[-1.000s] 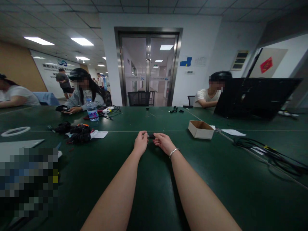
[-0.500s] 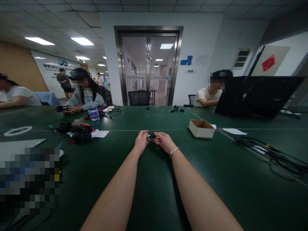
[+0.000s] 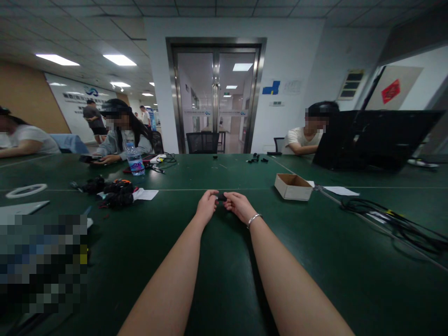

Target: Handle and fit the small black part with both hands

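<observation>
Between my two hands, just above the green table (image 3: 224, 261), is a small dark stick-shaped piece (image 3: 220, 197), too small to name surely. A silvery bit shows at its left end. My left hand (image 3: 206, 206) pinches that end between thumb and fingers. From the other side my right hand (image 3: 238, 205), with a silver bangle (image 3: 254, 220) at its wrist, grips the black end. Both hands are closed, and the fingers hide parts of the piece.
An open cardboard box (image 3: 293, 189) sits to the right, with coiled black cables (image 3: 402, 224) beyond. At left are a black bundle (image 3: 119, 193), a water bottle (image 3: 135, 161) and a white ring (image 3: 26, 191). A large black screen (image 3: 371, 140) stands at right. People sit across the table.
Less of the silvery part shows between my fingers now, and the black part reaches closer to my left hand. Both hands have stayed in nearly the same place.
</observation>
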A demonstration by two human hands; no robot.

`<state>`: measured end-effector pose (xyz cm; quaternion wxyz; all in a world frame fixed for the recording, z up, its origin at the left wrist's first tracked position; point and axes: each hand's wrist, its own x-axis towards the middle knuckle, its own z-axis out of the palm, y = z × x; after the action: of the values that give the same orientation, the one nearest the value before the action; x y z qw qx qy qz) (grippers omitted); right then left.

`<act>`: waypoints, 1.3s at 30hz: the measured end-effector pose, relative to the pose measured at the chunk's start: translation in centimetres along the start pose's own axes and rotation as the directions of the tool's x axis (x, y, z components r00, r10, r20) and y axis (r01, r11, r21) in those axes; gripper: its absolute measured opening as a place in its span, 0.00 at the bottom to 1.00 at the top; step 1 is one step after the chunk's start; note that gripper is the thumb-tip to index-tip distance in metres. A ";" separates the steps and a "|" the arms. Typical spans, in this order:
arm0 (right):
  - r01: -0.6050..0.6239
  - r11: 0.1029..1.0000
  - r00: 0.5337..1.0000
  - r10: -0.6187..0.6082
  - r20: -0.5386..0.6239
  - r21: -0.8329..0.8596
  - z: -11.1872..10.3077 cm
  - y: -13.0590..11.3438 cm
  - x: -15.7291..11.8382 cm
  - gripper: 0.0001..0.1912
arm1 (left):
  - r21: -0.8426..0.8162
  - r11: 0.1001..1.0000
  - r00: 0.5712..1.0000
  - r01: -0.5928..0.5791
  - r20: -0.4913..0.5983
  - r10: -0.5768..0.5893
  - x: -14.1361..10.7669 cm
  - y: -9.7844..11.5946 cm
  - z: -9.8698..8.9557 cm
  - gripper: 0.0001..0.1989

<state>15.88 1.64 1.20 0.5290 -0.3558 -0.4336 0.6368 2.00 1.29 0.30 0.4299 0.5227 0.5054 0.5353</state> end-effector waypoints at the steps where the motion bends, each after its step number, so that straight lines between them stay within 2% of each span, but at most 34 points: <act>1: 0.002 1.000 1.000 -0.002 0.001 -0.001 0.0 0.0 0.0 0.11 | -0.002 1.000 1.000 0.003 0.001 -0.003 0.0 0.0 0.0 0.13; 5: 0.001 1.000 1.000 -0.001 0.010 -0.012 0.0 0.1 0.1 0.13 | 0.027 0.998 0.998 -0.055 0.012 0.054 -0.1 -0.1 0.1 0.13; 9: -0.004 1.000 1.000 0.004 0.006 -0.004 0.0 0.0 0.0 0.13 | 0.059 0.998 1.000 -0.004 -0.024 0.005 -0.1 -0.2 0.1 0.11; 13: -0.005 1.000 1.000 0.005 0.010 -0.010 0.0 0.0 -0.1 0.12 | 0.058 0.998 1.000 -0.026 0.007 0.025 0.0 -0.3 0.1 0.12; 16: -0.003 1.000 1.000 0.003 0.010 -0.016 0.0 -0.1 -0.1 0.11 | 0.035 0.999 0.999 -0.033 -0.011 0.034 0.1 -0.3 0.1 0.10; 22: -0.009 1.000 1.000 0.009 -0.008 -0.007 0.1 -0.1 0.0 0.11 | 0.024 1.000 1.000 0.011 -0.019 -0.010 -0.2 0.1 0.1 0.11; 39: -0.002 1.000 1.000 0.002 -0.011 -0.004 0.0 -0.1 -0.2 0.10 | 0.065 0.997 0.999 -0.049 -0.013 0.050 -0.1 -0.6 0.0 0.12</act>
<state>15.96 1.43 1.34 0.5299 -0.3608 -0.4316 0.6346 2.00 1.27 -0.27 0.3958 0.5446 0.5126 0.5329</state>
